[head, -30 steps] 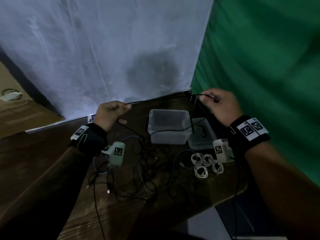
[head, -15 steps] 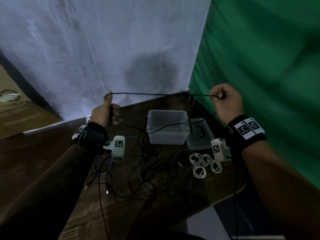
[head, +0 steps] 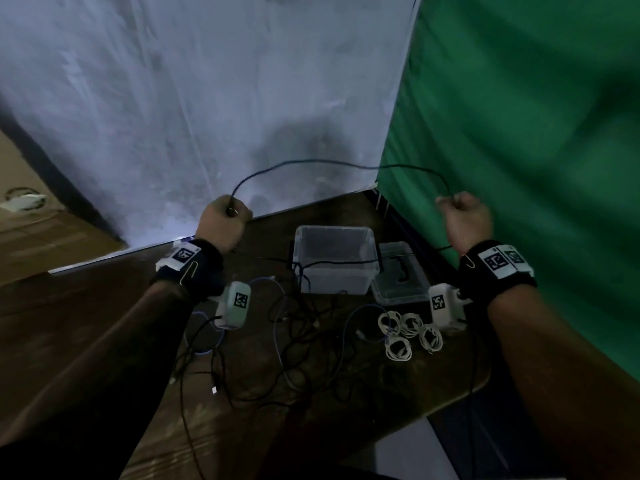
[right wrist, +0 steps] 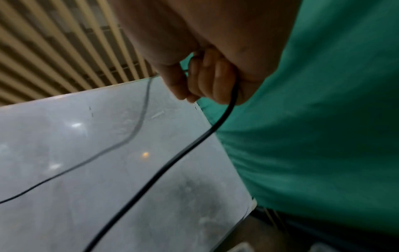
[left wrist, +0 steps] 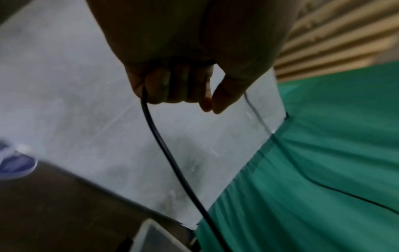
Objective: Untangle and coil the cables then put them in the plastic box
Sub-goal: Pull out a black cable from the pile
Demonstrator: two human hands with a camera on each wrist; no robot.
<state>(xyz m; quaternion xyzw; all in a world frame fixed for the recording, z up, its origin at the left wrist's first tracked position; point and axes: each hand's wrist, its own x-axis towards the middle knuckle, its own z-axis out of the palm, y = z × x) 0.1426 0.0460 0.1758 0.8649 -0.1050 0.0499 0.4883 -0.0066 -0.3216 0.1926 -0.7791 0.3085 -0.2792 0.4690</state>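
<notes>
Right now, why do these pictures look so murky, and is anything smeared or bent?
Head view: dim, table nearly black, dark cables hard to separate, backdrop edges bowed by the wide lens. Left wrist view: black cable under the left hand fairly crisp, background smeared. Right wrist view: right hand and green cloth soft; second cable strand ghostly.

We see a thin black cable arching across mid-frame, w/ each end in a fist; its lower run drapes over the clear plastic box, which sits open & upright at centre. Tangled dark & blue cables sprawl on the table, lower centre. Four white coiled cables lie clustered just right of the tangle, below the clear lid, which lies flat beside the box.
</notes>
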